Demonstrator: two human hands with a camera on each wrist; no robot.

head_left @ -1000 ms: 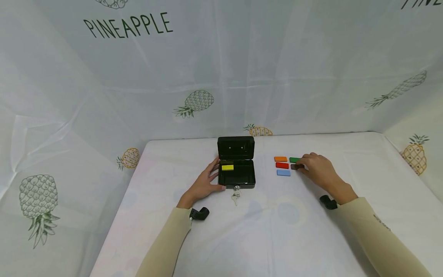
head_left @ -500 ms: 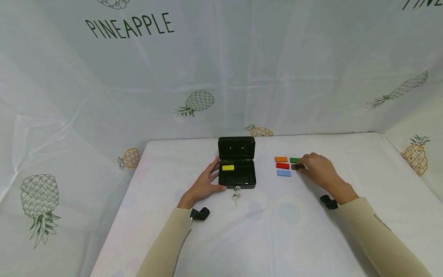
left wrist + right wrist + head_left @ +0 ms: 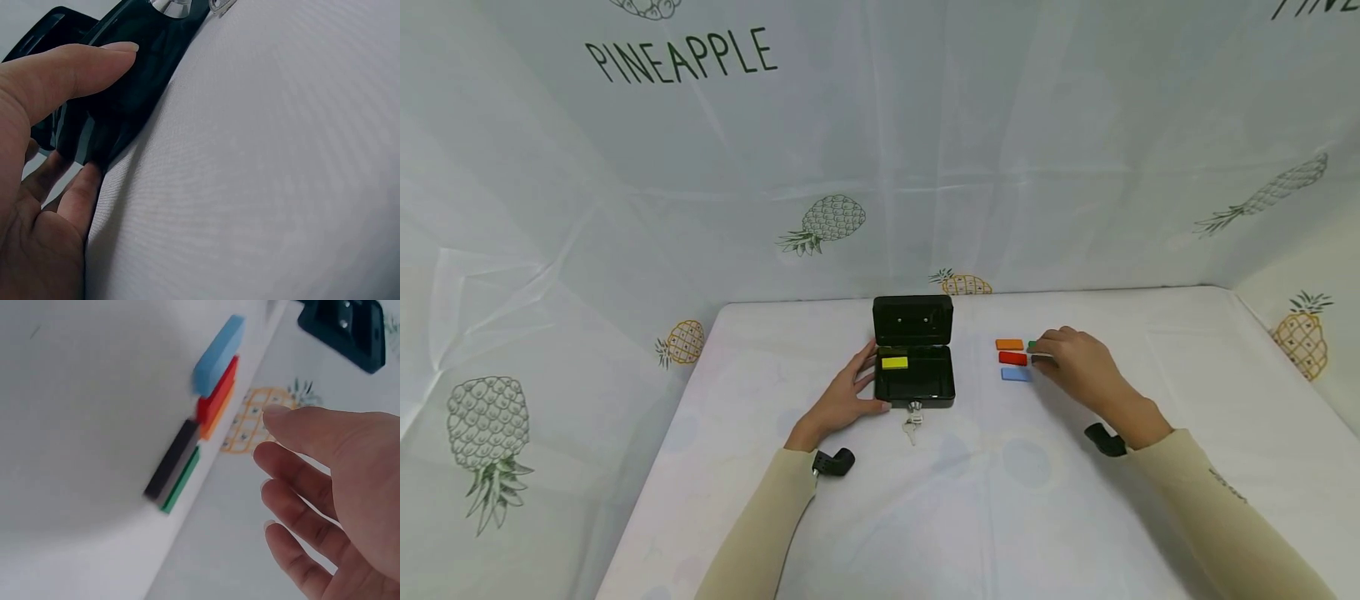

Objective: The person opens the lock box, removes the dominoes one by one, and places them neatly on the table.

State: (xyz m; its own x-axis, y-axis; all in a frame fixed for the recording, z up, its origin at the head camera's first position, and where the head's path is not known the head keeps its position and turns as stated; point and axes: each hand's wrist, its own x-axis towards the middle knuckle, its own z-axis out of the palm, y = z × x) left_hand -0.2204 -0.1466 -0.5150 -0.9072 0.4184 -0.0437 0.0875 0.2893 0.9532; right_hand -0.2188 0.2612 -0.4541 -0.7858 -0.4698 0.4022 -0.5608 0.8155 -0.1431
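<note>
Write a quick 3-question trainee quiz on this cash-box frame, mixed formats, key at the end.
1. True or false: the small black metal cash box stands with its lid open.
2. Multiple choice: which flat rectangular block lies inside the box? A) the yellow block B) the blue block C) the red block
3. Fill in: the left hand rests against the box's ____ side, while the right hand hovers at the dark brown block.

Key
1. True.
2. A; the blue and red ones lie on the white tablecloth beside the orange block.
3. Left.
</note>
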